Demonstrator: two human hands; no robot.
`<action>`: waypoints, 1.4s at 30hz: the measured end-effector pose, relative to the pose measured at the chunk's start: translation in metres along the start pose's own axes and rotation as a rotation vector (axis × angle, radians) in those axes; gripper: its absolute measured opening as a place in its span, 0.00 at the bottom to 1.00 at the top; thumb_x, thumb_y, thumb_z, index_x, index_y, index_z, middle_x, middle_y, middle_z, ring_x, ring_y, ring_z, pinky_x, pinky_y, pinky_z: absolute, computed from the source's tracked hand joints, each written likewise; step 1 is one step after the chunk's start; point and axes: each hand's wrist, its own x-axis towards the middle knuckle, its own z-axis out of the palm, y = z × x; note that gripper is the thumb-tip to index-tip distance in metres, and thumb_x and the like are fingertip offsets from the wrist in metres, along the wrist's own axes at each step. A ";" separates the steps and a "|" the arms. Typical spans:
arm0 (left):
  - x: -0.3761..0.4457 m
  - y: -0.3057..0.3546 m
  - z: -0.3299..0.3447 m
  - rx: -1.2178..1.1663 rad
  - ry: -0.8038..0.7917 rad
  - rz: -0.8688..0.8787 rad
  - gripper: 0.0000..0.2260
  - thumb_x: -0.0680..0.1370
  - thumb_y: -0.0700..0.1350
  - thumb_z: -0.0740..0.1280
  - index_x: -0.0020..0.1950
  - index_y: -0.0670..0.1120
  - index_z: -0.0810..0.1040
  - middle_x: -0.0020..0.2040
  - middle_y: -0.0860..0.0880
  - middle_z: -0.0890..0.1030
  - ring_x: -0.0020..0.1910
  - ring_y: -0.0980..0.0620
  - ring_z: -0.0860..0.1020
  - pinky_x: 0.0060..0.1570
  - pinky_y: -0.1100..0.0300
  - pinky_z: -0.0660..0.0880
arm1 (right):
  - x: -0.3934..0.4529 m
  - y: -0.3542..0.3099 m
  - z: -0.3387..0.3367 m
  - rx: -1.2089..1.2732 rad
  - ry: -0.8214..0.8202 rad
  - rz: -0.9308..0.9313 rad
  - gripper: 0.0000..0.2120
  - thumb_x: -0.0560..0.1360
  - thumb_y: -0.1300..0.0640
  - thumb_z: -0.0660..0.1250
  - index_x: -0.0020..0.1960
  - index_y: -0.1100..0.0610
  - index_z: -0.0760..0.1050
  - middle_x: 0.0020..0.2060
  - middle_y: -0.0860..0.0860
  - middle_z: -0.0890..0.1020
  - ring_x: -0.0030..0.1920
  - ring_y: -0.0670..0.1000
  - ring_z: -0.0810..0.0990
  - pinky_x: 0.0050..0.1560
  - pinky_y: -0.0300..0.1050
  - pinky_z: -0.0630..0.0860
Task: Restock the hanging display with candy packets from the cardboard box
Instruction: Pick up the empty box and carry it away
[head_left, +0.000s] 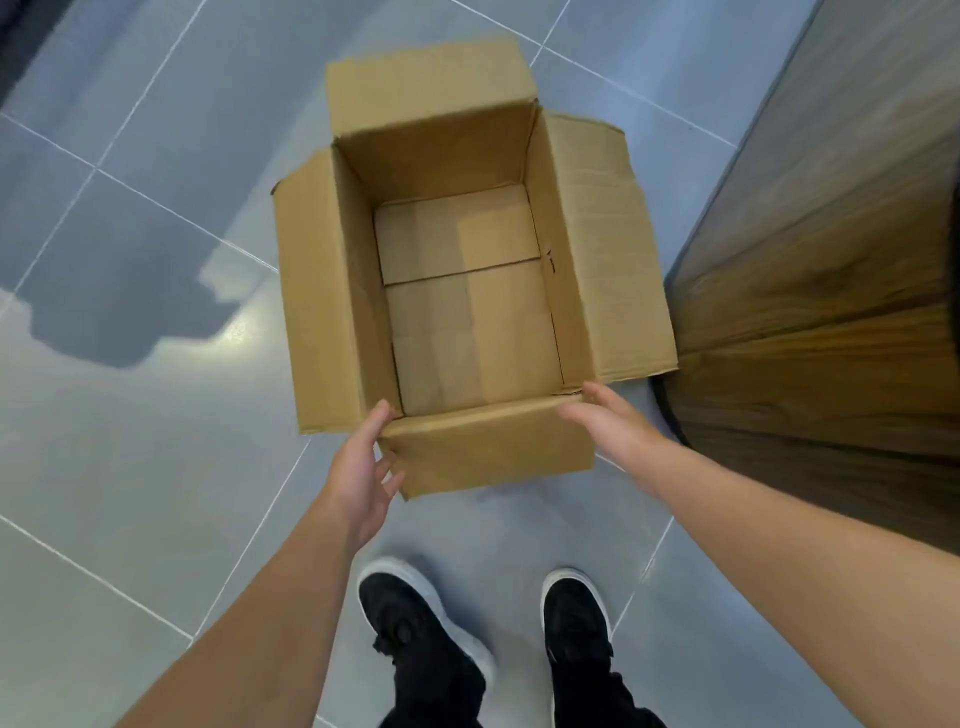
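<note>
A brown cardboard box (582, 249) stands on the grey tiled floor with all its flaps folded outward. Its inside shows only the bare cardboard bottom; no candy packets are in view. My left hand (361, 467) reaches to the near left corner, its thumb at the rim and its fingers straight beside the near flap. My right hand (610, 421) touches the near right corner with relaxed fingers. Neither hand grips anything. The hanging display is out of view.
A dark wood-grain counter or cabinet (831, 260) rises right beside the box on the right. Grey floor tiles (130, 415) spread to the left and behind. My two black shoes (576, 629) stand just short of the box.
</note>
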 end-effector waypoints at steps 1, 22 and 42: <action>0.005 0.012 0.004 0.032 -0.016 0.012 0.19 0.79 0.56 0.64 0.67 0.49 0.73 0.68 0.57 0.71 0.75 0.46 0.63 0.73 0.47 0.62 | 0.002 -0.005 -0.001 0.020 0.005 0.001 0.34 0.77 0.45 0.66 0.79 0.47 0.58 0.77 0.46 0.61 0.76 0.51 0.61 0.72 0.48 0.59; 0.090 0.246 0.133 0.535 -0.360 0.088 0.28 0.79 0.53 0.66 0.77 0.56 0.61 0.74 0.52 0.67 0.73 0.49 0.65 0.73 0.46 0.63 | 0.067 -0.172 -0.020 -0.225 0.252 -0.078 0.37 0.74 0.51 0.68 0.79 0.53 0.56 0.76 0.50 0.59 0.75 0.54 0.59 0.68 0.43 0.61; 0.166 0.340 0.278 0.689 -0.207 -0.111 0.12 0.79 0.50 0.66 0.61 0.55 0.70 0.54 0.60 0.74 0.70 0.46 0.68 0.72 0.50 0.65 | 0.166 -0.233 -0.132 -0.956 0.250 0.132 0.20 0.74 0.56 0.64 0.66 0.51 0.74 0.65 0.48 0.75 0.77 0.57 0.55 0.72 0.53 0.59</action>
